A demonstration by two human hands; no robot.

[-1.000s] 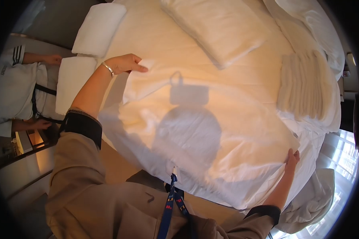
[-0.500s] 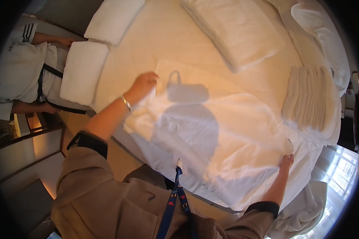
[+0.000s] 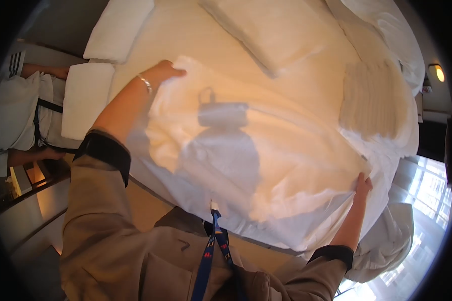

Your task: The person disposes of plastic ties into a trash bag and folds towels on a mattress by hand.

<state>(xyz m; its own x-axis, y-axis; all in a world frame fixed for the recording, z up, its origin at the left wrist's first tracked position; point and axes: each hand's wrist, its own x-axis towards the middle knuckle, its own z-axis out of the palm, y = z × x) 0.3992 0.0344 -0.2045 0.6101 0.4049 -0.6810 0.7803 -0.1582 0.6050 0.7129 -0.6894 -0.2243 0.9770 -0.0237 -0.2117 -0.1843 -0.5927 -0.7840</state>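
Note:
A white linen cloth [image 3: 306,165] hangs spread between my two hands over the near side of the bed; whether it is a sheet or a pillowcase I cannot tell. My left hand [image 3: 164,72], with a bracelet at its wrist, grips one corner, raised and stretched forward. At the right, my right hand [image 3: 363,184] pinches the opposite edge, lower and closer to me. Loose folds run along the cloth's near edge, and a shadow of a head and camera falls on its middle.
A white pillow [image 3: 276,30] lies farther up the bed. Two white pillows or folded pads [image 3: 88,100] line the left edge, beside another person [image 3: 20,110]. Folded white linen [image 3: 371,100] is stacked at right. Grey fabric [image 3: 386,246] is bunched by the window.
My left hand has moved up and forward, lifting its corner of the cloth, which now billows. My right hand stays near the same place, a little higher. The view has shifted slightly.

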